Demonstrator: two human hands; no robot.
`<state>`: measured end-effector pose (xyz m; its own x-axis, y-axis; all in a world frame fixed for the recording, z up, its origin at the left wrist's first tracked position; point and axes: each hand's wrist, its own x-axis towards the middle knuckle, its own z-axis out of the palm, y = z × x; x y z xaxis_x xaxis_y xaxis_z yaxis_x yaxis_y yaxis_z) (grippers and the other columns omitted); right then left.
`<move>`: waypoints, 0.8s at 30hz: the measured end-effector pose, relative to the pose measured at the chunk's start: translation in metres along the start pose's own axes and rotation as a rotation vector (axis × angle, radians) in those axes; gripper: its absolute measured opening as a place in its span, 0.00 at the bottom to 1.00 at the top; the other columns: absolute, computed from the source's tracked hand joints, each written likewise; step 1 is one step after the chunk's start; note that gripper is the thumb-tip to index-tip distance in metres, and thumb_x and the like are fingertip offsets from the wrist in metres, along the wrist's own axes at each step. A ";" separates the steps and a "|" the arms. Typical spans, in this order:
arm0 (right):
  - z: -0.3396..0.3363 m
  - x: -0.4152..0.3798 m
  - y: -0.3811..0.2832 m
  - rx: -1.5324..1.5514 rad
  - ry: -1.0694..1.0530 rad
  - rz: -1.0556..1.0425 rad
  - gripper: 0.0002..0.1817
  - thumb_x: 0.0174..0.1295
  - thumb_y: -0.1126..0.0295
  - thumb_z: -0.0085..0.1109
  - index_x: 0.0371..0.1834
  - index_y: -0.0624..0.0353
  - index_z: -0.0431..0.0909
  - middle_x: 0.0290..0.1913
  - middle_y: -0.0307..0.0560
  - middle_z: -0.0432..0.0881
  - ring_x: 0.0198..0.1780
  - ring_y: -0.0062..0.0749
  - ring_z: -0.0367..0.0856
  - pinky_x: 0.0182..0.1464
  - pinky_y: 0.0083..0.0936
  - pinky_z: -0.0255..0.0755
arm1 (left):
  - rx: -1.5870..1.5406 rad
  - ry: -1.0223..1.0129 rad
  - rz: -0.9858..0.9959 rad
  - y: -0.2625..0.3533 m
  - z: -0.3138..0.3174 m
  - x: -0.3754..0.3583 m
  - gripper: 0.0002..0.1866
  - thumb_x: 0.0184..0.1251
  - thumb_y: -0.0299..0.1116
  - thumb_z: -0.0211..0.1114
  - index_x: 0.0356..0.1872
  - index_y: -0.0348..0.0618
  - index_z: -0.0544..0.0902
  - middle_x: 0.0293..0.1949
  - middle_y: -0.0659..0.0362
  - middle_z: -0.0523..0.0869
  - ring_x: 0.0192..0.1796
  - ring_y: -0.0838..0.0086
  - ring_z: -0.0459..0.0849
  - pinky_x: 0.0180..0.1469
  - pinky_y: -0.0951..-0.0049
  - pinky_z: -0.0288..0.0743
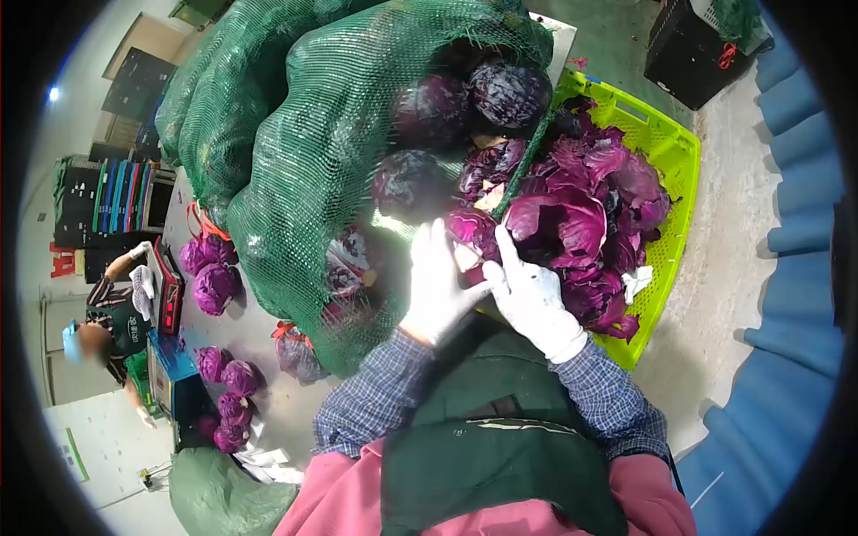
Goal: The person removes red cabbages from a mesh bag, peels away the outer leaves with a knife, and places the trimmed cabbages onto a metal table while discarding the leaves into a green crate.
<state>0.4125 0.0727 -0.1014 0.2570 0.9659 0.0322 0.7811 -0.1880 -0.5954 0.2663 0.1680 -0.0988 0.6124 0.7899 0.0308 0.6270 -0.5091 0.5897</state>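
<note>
Between my hands is a small red cabbage (474,234) with a pale cut stem end, at the mouth of a green mesh sack (326,116). My left hand (435,284), in a white glove, lies against its left side, fingers upward and thumb reaching beneath. My right hand (536,304), also gloved, holds its lower right side with the index finger stretched along it. The thumbs nearly meet. Whole red cabbages (509,94) show in the sack's opening. To the right, a yellow-green crate (684,170) is heaped with loose purple leaves (572,219).
Bagged red cabbages (214,288) and several more (239,379) sit on the table (277,406) at left. A co-worker (116,322) stands beyond, near a red-framed device (168,286). A black crate (702,54) is at upper right; a blue curtain (786,295) hangs at right.
</note>
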 end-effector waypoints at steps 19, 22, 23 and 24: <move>-0.009 0.061 0.051 0.269 -0.053 0.341 0.32 0.72 0.41 0.52 0.64 0.56 0.78 0.46 0.65 0.87 0.51 0.61 0.86 0.57 0.50 0.77 | -0.085 0.064 0.055 -0.009 0.000 -0.010 0.58 0.41 0.36 0.84 0.75 0.31 0.58 0.68 0.38 0.67 0.73 0.46 0.65 0.77 0.54 0.61; 0.007 0.054 0.036 0.220 -0.107 0.326 0.45 0.60 0.32 0.62 0.67 0.58 0.74 0.52 0.62 0.87 0.55 0.60 0.85 0.60 0.48 0.75 | -0.118 0.009 -0.009 -0.019 -0.018 -0.015 0.59 0.38 0.33 0.85 0.75 0.34 0.59 0.66 0.43 0.69 0.71 0.51 0.70 0.74 0.58 0.65; 0.022 0.052 0.040 0.242 -0.057 0.342 0.38 0.63 0.35 0.61 0.63 0.58 0.78 0.49 0.61 0.88 0.55 0.59 0.85 0.58 0.48 0.77 | -0.075 -0.019 -0.060 -0.018 -0.024 -0.014 0.60 0.37 0.33 0.85 0.75 0.33 0.59 0.65 0.42 0.69 0.70 0.50 0.71 0.74 0.58 0.66; 0.040 0.051 0.054 0.351 -0.064 0.440 0.35 0.64 0.38 0.61 0.59 0.57 0.81 0.44 0.59 0.89 0.49 0.55 0.87 0.53 0.46 0.79 | -0.097 -0.032 -0.080 -0.023 -0.028 -0.018 0.59 0.37 0.33 0.86 0.75 0.33 0.59 0.66 0.44 0.70 0.69 0.52 0.73 0.73 0.59 0.68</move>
<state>0.4449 0.1194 -0.1635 0.4727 0.8205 -0.3216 0.3691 -0.5157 -0.7732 0.2275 0.1752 -0.0906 0.5781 0.8148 -0.0442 0.6262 -0.4083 0.6642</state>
